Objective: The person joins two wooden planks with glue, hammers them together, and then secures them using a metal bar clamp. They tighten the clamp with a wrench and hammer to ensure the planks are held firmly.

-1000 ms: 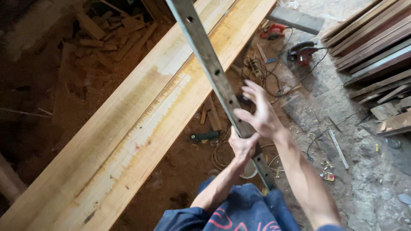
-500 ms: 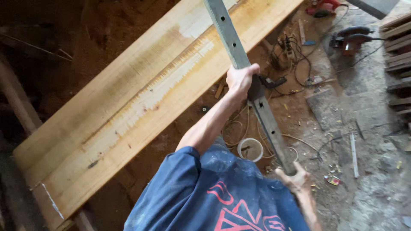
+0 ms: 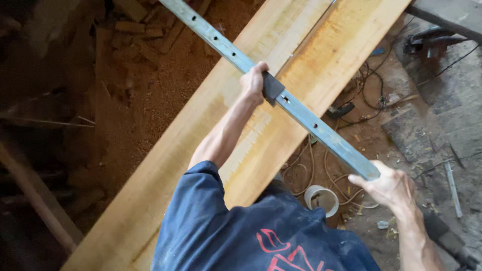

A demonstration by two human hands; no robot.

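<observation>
The metal bar (image 3: 301,113), a long grey-blue strip with a row of small holes along it, runs on a slant from the top of the view down to the lower right, and we hold it at two places. Our left hand (image 3: 254,83) has its fingers closed around the bar partway along, just where a dark block (image 3: 272,88) sits on it; the block touches the hand on its lower side. Our right hand (image 3: 389,188) takes the near end of the bar, with the fingers curled against the tip and the thumb side toward the bar; we cannot tell whether they wrap fully around it. Between the two hands the bar lies bare, showing two of its holes.

The bar crosses above the wide wooden plank (image 3: 211,150), pale yellow with an orange-stained patch near its far end, which stretches the other way, from the lower left up to the upper right. Whether the bar rests on the plank or is held just over it, we cannot tell. Our left forearm reaches out over the plank, and our dark blue shirt (image 3: 241,231) with red marks fills the bottom of the view.

Left of the plank lies sawdust (image 3: 160,95) with wood offcuts (image 3: 135,32) scattered on it. To the right, on the dusty floor, we see tangled cables (image 3: 371,95) and a roll of white tape (image 3: 321,198) near our right hand.
</observation>
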